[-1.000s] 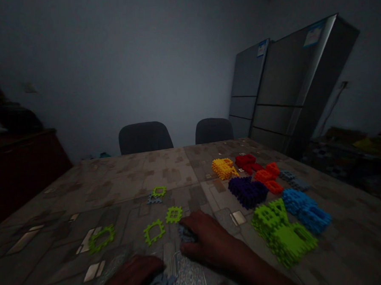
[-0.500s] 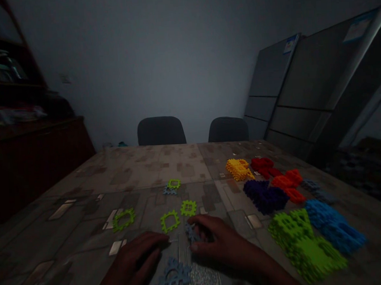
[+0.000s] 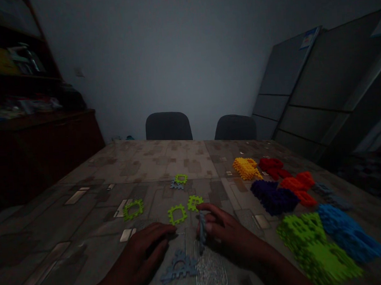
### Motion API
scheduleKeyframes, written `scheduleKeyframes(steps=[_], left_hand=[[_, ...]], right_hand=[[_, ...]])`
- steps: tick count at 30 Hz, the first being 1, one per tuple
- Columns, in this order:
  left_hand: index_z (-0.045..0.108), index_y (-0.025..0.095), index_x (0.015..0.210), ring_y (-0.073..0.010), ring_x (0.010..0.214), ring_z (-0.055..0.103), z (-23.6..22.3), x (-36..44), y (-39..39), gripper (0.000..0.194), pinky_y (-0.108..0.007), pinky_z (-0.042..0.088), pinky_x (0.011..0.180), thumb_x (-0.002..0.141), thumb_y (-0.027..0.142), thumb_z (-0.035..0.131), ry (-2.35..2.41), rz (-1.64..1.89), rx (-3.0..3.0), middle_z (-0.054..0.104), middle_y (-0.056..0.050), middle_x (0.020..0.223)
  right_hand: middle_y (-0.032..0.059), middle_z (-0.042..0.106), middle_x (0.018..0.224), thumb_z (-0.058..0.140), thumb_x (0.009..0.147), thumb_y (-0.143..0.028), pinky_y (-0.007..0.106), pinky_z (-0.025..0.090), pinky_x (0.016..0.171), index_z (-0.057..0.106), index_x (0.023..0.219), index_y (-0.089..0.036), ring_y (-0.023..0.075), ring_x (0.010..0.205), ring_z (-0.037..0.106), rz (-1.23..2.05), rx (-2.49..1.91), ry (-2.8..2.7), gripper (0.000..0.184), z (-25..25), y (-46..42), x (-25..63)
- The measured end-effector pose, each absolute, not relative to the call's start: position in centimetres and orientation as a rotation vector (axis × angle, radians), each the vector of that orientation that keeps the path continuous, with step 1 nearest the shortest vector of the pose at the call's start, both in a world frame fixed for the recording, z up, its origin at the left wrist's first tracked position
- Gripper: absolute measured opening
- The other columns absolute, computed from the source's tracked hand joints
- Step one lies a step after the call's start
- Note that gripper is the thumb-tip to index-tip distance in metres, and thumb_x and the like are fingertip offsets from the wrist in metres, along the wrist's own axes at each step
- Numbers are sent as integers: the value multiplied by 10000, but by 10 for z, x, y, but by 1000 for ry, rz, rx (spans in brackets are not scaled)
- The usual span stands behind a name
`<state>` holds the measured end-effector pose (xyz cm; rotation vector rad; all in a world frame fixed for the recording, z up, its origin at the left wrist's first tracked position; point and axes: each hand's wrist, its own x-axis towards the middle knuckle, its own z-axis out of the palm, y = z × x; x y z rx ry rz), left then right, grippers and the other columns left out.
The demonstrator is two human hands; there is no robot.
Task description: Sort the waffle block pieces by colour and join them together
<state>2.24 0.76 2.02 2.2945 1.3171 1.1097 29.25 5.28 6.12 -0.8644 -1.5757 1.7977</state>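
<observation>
My right hand (image 3: 225, 230) pinches a grey toothed building piece (image 3: 202, 232), which stands on edge between thumb and fingers. Resting on the table with fingers stretched out is my left hand (image 3: 145, 251), and it holds nothing. A grey triangular piece with an arched opening (image 3: 181, 267) lies flat beside it, close to me. Just beyond my hands are a green square frame (image 3: 177, 214) and a green window piece (image 3: 194, 202). Another green frame (image 3: 133, 209) lies off to the left. Farther out, a small green frame (image 3: 181, 178) overlaps a grey piece (image 3: 176, 185).
Stacks of interlocking pieces stand on the right: yellow (image 3: 247, 168), red (image 3: 274, 168), purple (image 3: 274, 196), orange (image 3: 298, 188), blue (image 3: 350, 232), green (image 3: 317, 246) and grey (image 3: 332, 194). Two dark chairs (image 3: 168, 126) stand behind the patterned table (image 3: 140, 158).
My right hand has lifted the grey piece from the table and turned it on edge. My left hand has come off the grey triangular piece. The camera has swung left.
</observation>
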Motion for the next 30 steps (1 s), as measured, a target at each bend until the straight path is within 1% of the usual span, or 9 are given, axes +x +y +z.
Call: scheduleKeyframes(steps=[3, 7, 10, 12, 18, 21, 25, 27, 30], left_hand=[[700, 301, 1136, -170, 939, 734, 23, 24, 6, 231, -238, 568, 826, 981, 267, 531, 1333, 1075, 2260, 766, -6, 1045], [700, 256, 1116, -174, 914, 726, 26, 25, 5, 248, -265, 557, 821, 972, 224, 501, 1313, 1055, 2236, 761, -33, 1018], [691, 228, 1126, -184, 923, 721, 28, 26, 5, 262, -291, 555, 817, 964, 205, 487, 1320, 1029, 2237, 758, -50, 1026], [689, 220, 1129, -189, 925, 720, 29, 26, 5, 266, -302, 554, 810, 956, 199, 489, 1322, 1017, 2236, 758, -54, 1028], [683, 228, 1139, -192, 935, 711, 30, 26, 5, 273, -326, 552, 824, 942, 183, 500, 1305, 1026, 2207, 751, -48, 1032], [674, 234, 1149, -191, 941, 705, 30, 26, 5, 273, -337, 550, 826, 953, 183, 491, 1283, 1025, 2196, 748, -49, 1043], [681, 230, 1141, -194, 955, 702, 31, 27, 5, 274, -349, 551, 843, 950, 183, 491, 1272, 1047, 2183, 753, -54, 1045], [689, 230, 1123, -192, 944, 705, 32, 27, 5, 266, -345, 552, 839, 946, 191, 494, 1280, 1051, 2172, 754, -49, 1033], [701, 221, 1107, -192, 925, 712, 33, 26, 8, 260, -339, 552, 834, 938, 203, 505, 1317, 1064, 2131, 759, -47, 1014]], right_hand=[[10, 612, 929, 771, 814, -501, 314, 413, 747, 553, 1281, -216, 147, 801, 583, 1903, -776, -1526, 590, 57, 53, 293], [42, 650, 1037, 872, 724, -416, 330, 457, 799, 542, 1269, -239, 162, 866, 635, 1994, -755, -1451, 661, 53, 49, 289], [52, 640, 1092, 892, 696, -384, 320, 471, 818, 556, 1224, -244, 159, 910, 636, 2018, -728, -1435, 641, 52, 47, 286], [39, 632, 1064, 890, 694, -369, 316, 483, 809, 569, 1182, -240, 157, 896, 638, 2027, -741, -1405, 599, 51, 46, 285], [-23, 618, 902, 893, 671, -339, 290, 479, 700, 578, 1119, -242, 120, 704, 625, 2059, -800, -1366, 556, 45, 42, 278], [-1, 613, 909, 857, 725, -420, 296, 458, 687, 574, 1209, -236, 133, 716, 605, 1984, -853, -1406, 590, 47, 40, 278], [9, 602, 925, 751, 832, -517, 305, 431, 707, 492, 1366, -259, 165, 800, 593, 1841, -877, -1458, 647, 51, 40, 283], [10, 605, 919, 712, 858, -538, 320, 430, 717, 512, 1319, -264, 182, 818, 595, 1786, -893, -1507, 572, 54, 41, 287], [27, 619, 920, 660, 892, -526, 350, 439, 759, 621, 1112, -233, 206, 859, 589, 1641, -903, -1700, 368, 63, 42, 289]])
